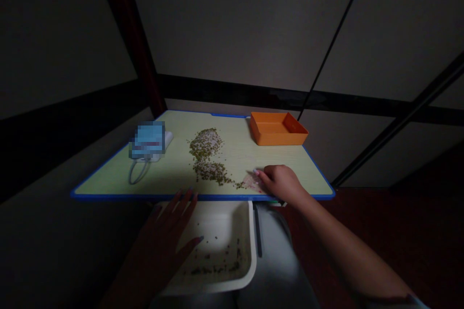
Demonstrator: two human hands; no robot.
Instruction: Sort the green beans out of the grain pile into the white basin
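Observation:
My right hand [282,184] rests on the table near its front edge, fingers curled and thumb pointing left; whatever it may hold is hidden. Just left of it lies a small patch of pinkish-white grains [253,182]. Farther left, small green and pale grains form a far heap [206,143] and a nearer heap [210,172], with a thin trail toward my right hand. My left hand [173,224] is open, fingers spread with their tips at the table's front edge. Below it is a white plastic tub [251,251] with scattered dark grains inside.
An orange open box [281,138] stands at the table's back right. On the left is a pixelated blue-screened device [148,139] with a pale cable loop [137,174]. The pale yellow table [166,125] has a blue rim. Dark-banded wall panels [232,29] rise behind.

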